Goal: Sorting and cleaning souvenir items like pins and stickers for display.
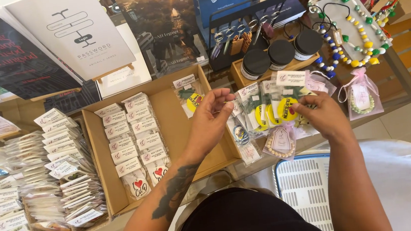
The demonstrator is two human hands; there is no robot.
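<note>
We judged the sorting to be about half done: the left part of the cardboard tray (101, 154) already held two neat rows of keychain packets (131, 142), while its right part, toward the tabletop's middle, was nearly bare, with only one packet (190, 94) leaning at the far wall. A loose pile of packets (269, 107) was lying just beside the tray's right wall, near the front edge of the tabletop, so we thought much remained to place. Our left hand (211, 122) hovered over the tray's right wall, fingers (223, 96) curled together, the tips pinched on the top of a small clear packet (239, 127) from the pile. Our right hand (321, 112) rested on the pile, fingers (303, 101) bent and closed on the edge of a packet with a yellow round tag (286, 108). Behind the pile, three black-lidded jars (282, 54) stood in a small wooden box.
</note>
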